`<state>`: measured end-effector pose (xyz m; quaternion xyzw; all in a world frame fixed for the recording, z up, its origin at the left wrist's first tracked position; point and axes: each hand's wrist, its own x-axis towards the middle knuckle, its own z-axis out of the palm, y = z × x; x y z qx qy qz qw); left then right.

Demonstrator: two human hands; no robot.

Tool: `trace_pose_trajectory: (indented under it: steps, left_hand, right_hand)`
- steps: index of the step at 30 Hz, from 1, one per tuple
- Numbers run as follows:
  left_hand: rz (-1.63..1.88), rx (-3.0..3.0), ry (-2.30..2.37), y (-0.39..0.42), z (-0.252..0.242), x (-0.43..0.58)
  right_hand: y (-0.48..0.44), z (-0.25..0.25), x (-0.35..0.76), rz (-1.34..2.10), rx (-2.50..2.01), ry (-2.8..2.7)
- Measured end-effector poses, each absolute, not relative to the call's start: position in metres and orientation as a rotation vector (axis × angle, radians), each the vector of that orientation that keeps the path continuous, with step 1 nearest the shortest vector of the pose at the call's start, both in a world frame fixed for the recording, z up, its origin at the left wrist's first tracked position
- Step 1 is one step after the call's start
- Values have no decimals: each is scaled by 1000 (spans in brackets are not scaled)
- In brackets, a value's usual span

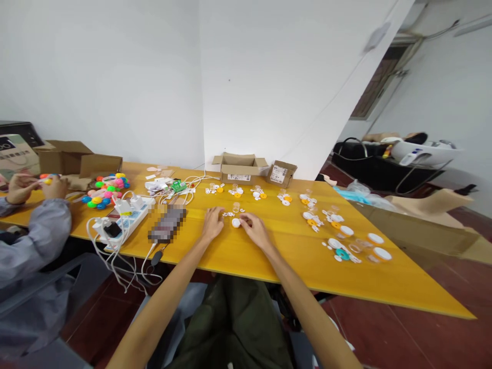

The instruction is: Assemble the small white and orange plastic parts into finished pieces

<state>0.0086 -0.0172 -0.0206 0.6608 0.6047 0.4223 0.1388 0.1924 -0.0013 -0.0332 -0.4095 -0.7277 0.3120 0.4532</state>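
Observation:
Between my hands a small white round lid (236, 223) lies on the yellow table, face up. My right hand (254, 228) is curled in from the right, with thumb and fingertips pinching at the lid's right edge. My left hand (212, 223) rests on the table to the left of the lid, fingers stretched forward and holding nothing I can see. Just past its fingertips are several small white cut-out pieces (229, 214). A clear plastic jar (236, 207) stands behind the lid.
Groups of jars, orange rings and white pieces (285, 199) line the table's back and right; a teal ring (342, 253) is among them. Cardboard boxes (240, 169) stand behind. Leftward lie a phone (168, 223) and a cabled power strip (128, 220). A co-worker's hands (54, 187) handle colourful balls.

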Motion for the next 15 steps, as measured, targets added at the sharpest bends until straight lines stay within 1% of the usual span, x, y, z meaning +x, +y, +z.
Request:
trace_pose_trajectory:
  steps: [7,15]
  left_hand:
    - [1094,2067,1706,-13,-26,8]
    - [1037,2019,1771,-6,-24,10]
  right_hand:
    - [12,-44,198,641,-1076,-1686]
    - [22,-50,201,572,-1198,-1705]
